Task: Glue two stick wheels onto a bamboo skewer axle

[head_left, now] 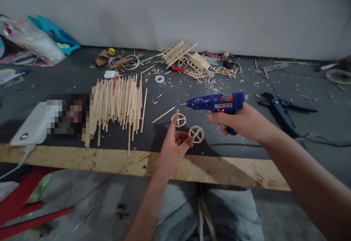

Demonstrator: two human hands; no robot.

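Note:
My right hand (236, 122) is closed round the grip of a blue hot glue gun (211, 102), whose small red light is lit. The gun's nozzle points left, just above a small wooden spoked wheel (181, 119). My left hand (175, 142) pinches a second wooden spoked wheel (196, 134) between thumb and fingers. Its index finger reaches up against the first wheel, where a short bit of stick (177, 112) shows. Whether the two wheels are joined cannot be made out. A single loose wooden stick (163, 115) lies on the table left of them.
A heap of wooden sticks (117, 104) lies left. Small wooden frame models (179, 53) stand at the back among offcuts. Blue-handled cutters (282, 113) lie right, near a dark cable (323, 142). A white power bank (30, 124) sits far left, by the wooden table edge (109, 157).

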